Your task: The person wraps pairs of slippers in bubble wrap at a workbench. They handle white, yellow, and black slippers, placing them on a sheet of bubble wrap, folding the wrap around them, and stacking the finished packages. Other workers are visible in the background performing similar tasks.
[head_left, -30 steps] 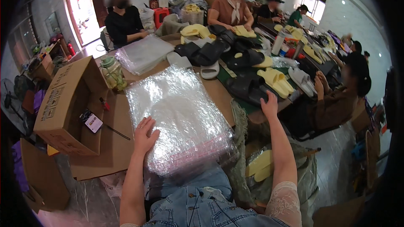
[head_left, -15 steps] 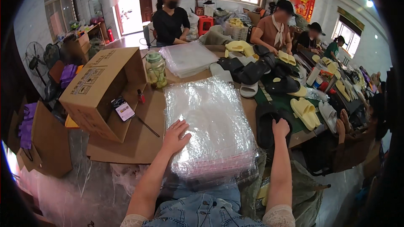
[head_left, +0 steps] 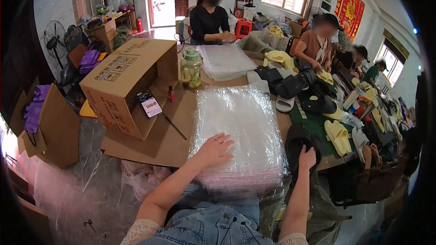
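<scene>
A thick stack of clear plastic bags [head_left: 240, 118] lies flat in front of me on the cardboard-covered table, its near edge pinkish. On the near left part of that stack rests my left hand [head_left: 216, 151], fingers loosely spread and a ring on one of them. At the stack's right edge my right hand [head_left: 308, 158] is closed on a black slipper [head_left: 298, 139]. The fingers reach into its opening, so the exact grip is partly hidden. Another dark slipper seems to sit against it, hard to separate.
At left stands an open cardboard box [head_left: 129, 81], with a phone [head_left: 151, 107], a small red bottle [head_left: 171, 94] and a glass jar [head_left: 191, 68] near it. Yellow slippers [head_left: 337, 137] and several others cover the right side. Co-workers sit around the table.
My left hand has slid to the right over the bags, fingers now more spread. The right hand and black slipper have come slightly nearer to me. The whole view has shifted.
</scene>
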A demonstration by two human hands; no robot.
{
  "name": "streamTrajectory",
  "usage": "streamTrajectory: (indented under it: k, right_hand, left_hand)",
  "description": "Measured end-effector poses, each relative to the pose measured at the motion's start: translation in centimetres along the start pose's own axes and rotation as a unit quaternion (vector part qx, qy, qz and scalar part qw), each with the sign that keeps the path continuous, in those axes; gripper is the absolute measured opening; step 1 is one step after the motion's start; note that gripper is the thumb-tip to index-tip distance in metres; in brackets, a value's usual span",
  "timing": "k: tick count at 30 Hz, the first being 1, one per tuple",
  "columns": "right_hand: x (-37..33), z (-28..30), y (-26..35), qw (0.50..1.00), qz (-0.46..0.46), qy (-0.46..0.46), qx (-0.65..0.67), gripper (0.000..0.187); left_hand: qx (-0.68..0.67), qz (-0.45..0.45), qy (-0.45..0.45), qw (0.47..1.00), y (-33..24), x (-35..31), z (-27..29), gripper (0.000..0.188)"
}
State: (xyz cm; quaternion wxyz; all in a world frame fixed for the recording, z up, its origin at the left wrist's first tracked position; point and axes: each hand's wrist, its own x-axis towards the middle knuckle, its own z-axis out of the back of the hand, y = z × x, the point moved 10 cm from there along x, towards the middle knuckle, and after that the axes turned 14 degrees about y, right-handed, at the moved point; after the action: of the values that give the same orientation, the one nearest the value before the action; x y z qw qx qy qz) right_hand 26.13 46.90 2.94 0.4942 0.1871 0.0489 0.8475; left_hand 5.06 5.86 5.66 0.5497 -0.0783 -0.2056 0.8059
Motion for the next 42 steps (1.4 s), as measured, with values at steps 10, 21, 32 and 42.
streamTrajectory:
  k: [10,21,32,42]
  right_hand:
    - [-5.6,4.2,-4.4,0.968,0.079,-0.085,0.221,0.037]
    - [-15.8,10.6,2.5,0.877,0.242,0.157,0.385,0.039]
    - [-20.5,9.1,16.5,0.818,0.397,0.305,0.285,0.035]
    - [-20.7,8.9,17.6,0.854,0.407,0.24,0.219,0.038]
  left_hand:
    - [-0.025,-0.038,0.023,0.999,-0.3,-0.7,-3.8,0.052]
    - [-0.193,0.053,-0.043,0.979,0.6,-0.3,0.0,0.028]
    - [-0.163,-0.016,-0.06,0.985,-1.9,-1.1,3.5,0.035]
    - [-0.172,-0.056,-0.025,0.983,-4.1,-1.9,5.5,0.034]
